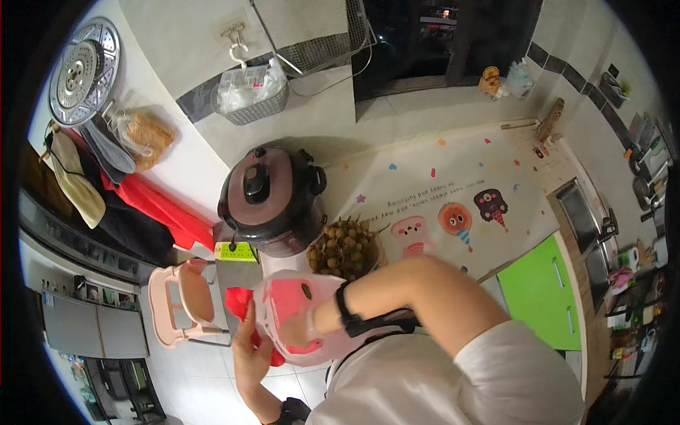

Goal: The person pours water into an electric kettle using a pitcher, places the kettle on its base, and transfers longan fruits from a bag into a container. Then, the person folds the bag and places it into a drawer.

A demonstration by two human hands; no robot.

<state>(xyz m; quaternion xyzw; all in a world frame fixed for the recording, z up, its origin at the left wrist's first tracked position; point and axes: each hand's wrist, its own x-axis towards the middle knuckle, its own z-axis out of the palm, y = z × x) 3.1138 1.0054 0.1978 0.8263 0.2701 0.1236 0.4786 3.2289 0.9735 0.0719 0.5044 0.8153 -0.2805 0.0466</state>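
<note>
A translucent pinkish-white bag (326,287) with red print hangs at the counter's near edge. My left hand (251,358) is at its left side, fingers closed on the red part of the bag (239,301). My right hand (297,330) reaches into the bag's opening, and its fingers are hidden there. Just behind the bag, a heap of round brownish fruit on stems (343,248) sits in a bowl.
A pressure cooker (265,195) stands behind left, beside a green power strip (236,251). A pink high chair (185,301) is at the left. The patterned counter mat (425,191) leads right to a sink (577,212).
</note>
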